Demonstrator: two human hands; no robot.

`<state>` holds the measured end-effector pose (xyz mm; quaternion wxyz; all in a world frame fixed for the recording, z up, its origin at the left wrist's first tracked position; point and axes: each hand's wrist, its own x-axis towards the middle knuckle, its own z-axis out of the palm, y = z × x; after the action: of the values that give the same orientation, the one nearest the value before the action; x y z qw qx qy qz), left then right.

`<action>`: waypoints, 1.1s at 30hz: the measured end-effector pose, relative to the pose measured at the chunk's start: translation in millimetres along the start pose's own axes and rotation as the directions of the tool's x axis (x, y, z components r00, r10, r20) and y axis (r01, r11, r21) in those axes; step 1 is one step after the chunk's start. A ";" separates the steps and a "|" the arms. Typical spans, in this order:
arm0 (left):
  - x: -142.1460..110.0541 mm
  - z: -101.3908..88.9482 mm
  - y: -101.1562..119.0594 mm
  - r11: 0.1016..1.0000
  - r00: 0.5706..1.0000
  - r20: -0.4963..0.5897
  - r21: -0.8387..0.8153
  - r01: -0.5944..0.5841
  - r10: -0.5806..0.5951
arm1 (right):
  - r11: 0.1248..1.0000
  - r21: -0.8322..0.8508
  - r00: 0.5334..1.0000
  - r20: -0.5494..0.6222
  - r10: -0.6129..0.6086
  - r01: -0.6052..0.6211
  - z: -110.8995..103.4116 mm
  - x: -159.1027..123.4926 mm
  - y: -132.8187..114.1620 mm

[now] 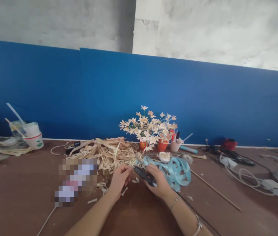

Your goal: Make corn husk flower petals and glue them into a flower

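Note:
My right hand (158,181) is wrapped round a black corded glue gun (145,176), its front end pointing left toward my other hand. My left hand (119,180) is closed in a pinch close to that end; whatever lies between its fingertips is too small to make out. Behind my left hand spreads a heap of dried husk strips (109,152). Loose light blue ribbon (178,172) lies in loops just beyond my right hand. Small pale petal pieces (135,180) are scattered on the brown table (139,213) between and around my hands.
Pale handmade flowers (145,126) stand in red cups (163,145) at the back. A thin stick (216,190) lies on the right, near white cables (246,177). A blurred-out device (76,183) lies left. A white tub (34,141) stands far left against the blue partition (55,91).

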<state>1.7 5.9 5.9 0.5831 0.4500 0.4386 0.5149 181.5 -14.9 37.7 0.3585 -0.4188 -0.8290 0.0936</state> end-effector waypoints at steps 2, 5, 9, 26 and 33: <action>-0.1 0.1 0.0 1.000 1.000 0.000 0.001 0.008 -0.008 | 1.000 -0.006 1.000 0.007 -0.002 0.002 0.4 -0.1 0.2; 0.3 0.2 -0.5 1.000 1.000 0.005 -0.003 0.004 -0.004 | 1.000 -0.017 1.000 0.009 0.005 -0.005 1.1 -0.2 0.4; 0.2 0.2 -0.6 1.000 1.000 0.014 -0.010 -0.007 0.008 | 0.999 -0.030 1.000 0.012 0.012 -0.011 1.6 -0.3 0.7; 1.8 -0.9 -2.9 1.000 1.000 0.022 0.006 -0.016 0.016 | 1.000 -0.023 1.000 -0.010 -0.002 0.001 0.9 0.7 -0.4; 0.9 0.1 -1.3 1.000 1.000 0.013 0.010 -0.010 0.009 | 1.000 -0.030 1.000 0.005 -0.004 0.004 1.9 -0.8 1.1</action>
<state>2.2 6.7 4.6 0.5813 0.4585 0.4352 0.5124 181.2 -14.6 35.4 0.3502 -0.4221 -0.8322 0.0816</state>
